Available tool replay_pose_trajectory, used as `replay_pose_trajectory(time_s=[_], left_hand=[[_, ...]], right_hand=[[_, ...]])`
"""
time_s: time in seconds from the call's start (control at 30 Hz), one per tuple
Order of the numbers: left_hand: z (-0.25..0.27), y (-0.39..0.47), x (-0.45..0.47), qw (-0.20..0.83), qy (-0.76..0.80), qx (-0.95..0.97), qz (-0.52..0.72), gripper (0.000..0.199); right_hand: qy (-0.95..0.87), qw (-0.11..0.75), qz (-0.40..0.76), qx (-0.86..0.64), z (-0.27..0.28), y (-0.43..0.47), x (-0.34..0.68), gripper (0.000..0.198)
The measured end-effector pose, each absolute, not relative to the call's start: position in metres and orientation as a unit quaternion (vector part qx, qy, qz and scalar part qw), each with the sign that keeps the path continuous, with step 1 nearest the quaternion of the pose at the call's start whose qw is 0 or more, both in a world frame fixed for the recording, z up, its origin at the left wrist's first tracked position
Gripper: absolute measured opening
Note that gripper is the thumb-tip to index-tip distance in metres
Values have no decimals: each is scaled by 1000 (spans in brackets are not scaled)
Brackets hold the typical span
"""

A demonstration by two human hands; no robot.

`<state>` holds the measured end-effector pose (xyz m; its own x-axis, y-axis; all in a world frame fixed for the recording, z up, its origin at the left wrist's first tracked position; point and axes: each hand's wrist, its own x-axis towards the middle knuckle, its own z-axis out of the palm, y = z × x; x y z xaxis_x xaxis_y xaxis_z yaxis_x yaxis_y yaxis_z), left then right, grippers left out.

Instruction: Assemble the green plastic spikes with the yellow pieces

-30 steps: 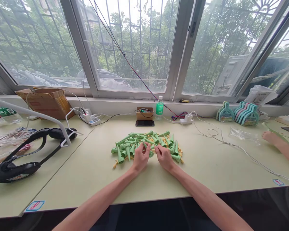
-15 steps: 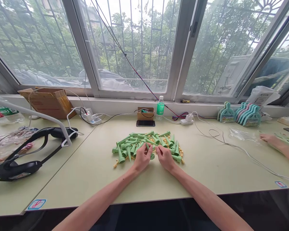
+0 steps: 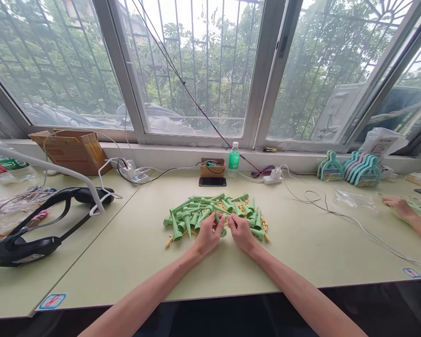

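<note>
A heap of green plastic cone-shaped spikes point(image 3: 187, 220) with ribbed collars lies on the table before me. Small yellow pieces point(image 3: 168, 243) poke out from under and around it. My left hand point(image 3: 209, 236) is closed around one green spike point(image 3: 223, 232), whose tip points up and away past the fingers. Close beside it, my right hand point(image 3: 242, 232) is pinched at the fingertips near that spike's wide end. What it pinches is too small and covered to make out. Both hands are at the near edge of the heap.
Behind the heap are a phone point(image 3: 212, 181), a small cardboard box point(image 3: 217, 169) and a bottle with green liquid point(image 3: 234, 158). A black headset point(image 3: 49, 243) lies left. White cable point(image 3: 358, 222) crosses the right side, where another person's hand point(image 3: 396, 204) rests near blue-green hangers point(image 3: 366, 169).
My hands stay nearly in place, with the spike in the left hand tilted slightly more upright. The view has shifted a little. The other person's hand has moved slightly right.
</note>
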<state>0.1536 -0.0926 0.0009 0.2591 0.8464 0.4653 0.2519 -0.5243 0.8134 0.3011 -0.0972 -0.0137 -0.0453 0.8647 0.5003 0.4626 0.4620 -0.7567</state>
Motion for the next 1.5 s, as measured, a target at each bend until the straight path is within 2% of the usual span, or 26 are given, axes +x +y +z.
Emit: replay_pose_trajectory(time_s=[0.57,1.5], left_hand=[[-2,-93,152,296,377,739,474,23],[4,-91,154,312,438,665,518,24]], right_hand=[[-706,489,208,-468,-18,-94,302,47],[-718,467,281,-433,-6,-102,303,32]])
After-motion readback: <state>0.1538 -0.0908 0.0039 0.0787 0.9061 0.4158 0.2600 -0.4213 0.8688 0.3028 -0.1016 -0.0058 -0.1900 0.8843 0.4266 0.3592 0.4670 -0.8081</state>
